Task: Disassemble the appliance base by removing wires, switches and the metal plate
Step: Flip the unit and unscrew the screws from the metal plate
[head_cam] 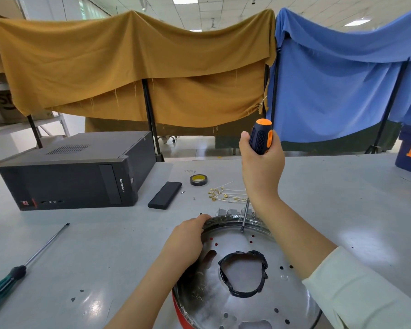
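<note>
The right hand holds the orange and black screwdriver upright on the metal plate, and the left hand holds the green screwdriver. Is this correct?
Not quite. In the head view the left hand grips the rim of the metal plate; the green screwdriver lies untouched on the table. The right hand does hold the orange and black screwdriver upright.

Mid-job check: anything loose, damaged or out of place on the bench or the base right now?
Nothing looks damaged. Small loose screws lie on the table beside the black case, easy to lose. A green-handled screwdriver lies near the left edge. The right hand holds the orange screwdriver upright on the metal plate.
</note>
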Demonstrator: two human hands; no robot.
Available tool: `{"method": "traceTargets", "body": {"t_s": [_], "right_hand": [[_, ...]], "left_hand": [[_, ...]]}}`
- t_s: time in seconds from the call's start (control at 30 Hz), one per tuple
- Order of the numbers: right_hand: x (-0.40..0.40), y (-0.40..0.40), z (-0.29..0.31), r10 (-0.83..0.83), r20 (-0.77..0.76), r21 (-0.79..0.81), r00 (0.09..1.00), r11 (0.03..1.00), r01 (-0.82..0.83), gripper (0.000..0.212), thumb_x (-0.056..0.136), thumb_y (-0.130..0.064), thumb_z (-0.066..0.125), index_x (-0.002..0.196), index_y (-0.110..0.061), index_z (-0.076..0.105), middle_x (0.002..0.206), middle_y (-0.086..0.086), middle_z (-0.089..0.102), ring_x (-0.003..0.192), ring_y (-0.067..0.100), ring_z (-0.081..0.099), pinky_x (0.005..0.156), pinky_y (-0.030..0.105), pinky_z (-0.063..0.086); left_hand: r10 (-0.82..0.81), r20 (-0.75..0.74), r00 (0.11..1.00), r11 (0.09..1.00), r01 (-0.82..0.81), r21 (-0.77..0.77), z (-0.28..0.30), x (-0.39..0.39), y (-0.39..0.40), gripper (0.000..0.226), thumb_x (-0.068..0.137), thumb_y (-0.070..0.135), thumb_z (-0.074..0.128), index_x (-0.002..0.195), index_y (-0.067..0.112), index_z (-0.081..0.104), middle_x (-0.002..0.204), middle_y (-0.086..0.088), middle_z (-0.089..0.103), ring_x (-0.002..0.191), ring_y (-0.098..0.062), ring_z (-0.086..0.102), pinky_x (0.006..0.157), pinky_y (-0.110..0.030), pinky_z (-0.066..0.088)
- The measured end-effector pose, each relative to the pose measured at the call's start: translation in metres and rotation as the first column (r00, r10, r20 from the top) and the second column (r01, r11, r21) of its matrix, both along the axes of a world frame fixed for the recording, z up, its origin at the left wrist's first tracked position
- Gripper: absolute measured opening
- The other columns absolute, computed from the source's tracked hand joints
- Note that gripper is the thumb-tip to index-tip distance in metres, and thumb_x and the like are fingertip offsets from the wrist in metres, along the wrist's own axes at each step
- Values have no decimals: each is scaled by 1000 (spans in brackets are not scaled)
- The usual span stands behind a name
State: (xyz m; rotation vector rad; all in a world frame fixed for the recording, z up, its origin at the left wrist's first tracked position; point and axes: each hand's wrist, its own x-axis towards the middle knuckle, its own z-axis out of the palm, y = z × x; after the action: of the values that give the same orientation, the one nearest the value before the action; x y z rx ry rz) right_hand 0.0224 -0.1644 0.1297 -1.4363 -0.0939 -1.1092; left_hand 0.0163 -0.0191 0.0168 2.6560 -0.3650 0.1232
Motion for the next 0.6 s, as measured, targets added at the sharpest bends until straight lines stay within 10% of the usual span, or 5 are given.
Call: {"method": "traceTargets", "body": {"t_s": [0.6], "right_hand": [[-2, 3, 2, 25, 10, -27, 1000, 999, -25, 25, 88, -26, 63, 73, -30, 44, 64, -10, 45, 56, 1, 42, 51, 10, 35]], "left_hand": [[1, 16, 1000, 1000, -1, 16, -1, 3, 0, 55, 85, 3, 42, 132, 32, 43, 121, -3, 60, 111, -24, 55, 86, -31, 46]]}}
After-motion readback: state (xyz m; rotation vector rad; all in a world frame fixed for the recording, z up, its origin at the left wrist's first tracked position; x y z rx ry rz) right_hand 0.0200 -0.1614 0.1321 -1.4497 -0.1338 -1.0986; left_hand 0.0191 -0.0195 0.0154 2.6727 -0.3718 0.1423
